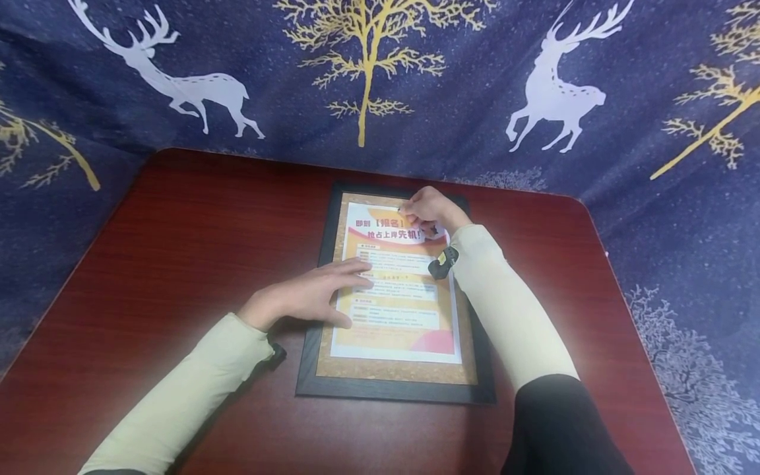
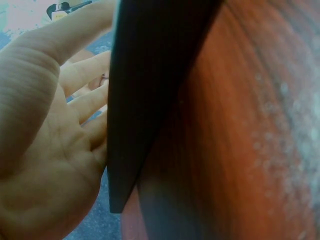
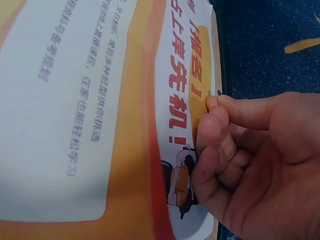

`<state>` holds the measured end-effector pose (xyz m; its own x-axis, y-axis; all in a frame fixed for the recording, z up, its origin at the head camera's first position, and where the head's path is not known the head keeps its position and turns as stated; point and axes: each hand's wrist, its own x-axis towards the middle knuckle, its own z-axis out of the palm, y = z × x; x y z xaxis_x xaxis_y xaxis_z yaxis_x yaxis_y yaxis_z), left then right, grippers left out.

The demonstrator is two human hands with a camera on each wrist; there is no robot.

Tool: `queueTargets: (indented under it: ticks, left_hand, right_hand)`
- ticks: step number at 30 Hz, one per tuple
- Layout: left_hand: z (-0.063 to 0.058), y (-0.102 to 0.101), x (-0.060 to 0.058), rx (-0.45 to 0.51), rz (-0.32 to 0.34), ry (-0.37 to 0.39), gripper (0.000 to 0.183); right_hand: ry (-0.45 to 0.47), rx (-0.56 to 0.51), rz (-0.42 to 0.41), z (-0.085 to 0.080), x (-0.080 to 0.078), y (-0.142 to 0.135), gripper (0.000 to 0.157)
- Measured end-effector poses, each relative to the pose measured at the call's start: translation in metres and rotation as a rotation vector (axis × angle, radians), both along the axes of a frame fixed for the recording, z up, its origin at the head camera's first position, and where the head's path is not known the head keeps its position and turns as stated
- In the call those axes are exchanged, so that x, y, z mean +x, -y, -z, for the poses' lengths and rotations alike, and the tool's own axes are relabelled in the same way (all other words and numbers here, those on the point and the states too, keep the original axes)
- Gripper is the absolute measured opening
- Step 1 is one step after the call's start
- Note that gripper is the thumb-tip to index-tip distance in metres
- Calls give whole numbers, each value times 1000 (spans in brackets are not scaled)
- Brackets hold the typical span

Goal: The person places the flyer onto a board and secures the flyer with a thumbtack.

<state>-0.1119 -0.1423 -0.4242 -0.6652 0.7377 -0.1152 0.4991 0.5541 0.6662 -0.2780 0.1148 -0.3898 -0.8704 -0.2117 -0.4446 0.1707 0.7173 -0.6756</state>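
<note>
A printed poster (image 1: 410,300) in orange, pink and white lies on a cork board (image 1: 392,371) with a black frame (image 1: 394,390). At the poster's top edge my right hand (image 1: 435,208) pinches a small dark pin (image 3: 220,93) between thumb and forefinger, its other fingers curled against the paper. Most of the pin is hidden by the fingertips. From the left, my left hand (image 1: 315,290) reaches over the frame with fingers spread, fingertips on the poster's left part. The left wrist view shows its palm (image 2: 55,165) beside the dark frame side.
The board lies on a reddish-brown wooden table (image 1: 208,218). Behind the table hangs a dark blue cloth (image 1: 439,132) printed with white deer and yellow trees. A black wrist camera (image 1: 443,262) sits on the right sleeve, over the poster's right edge.
</note>
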Motion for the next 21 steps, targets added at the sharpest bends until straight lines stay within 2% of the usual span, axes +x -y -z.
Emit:
queueTargets:
  ticks: [11, 21]
  left_hand:
    - [1, 0, -1, 1, -2, 1, 75]
    - [1, -1, -1, 4, 2, -4, 76]
  right_hand:
    - [27, -8, 17, 0, 0, 0, 18]
    - [11, 0, 18, 3, -1, 0, 17]
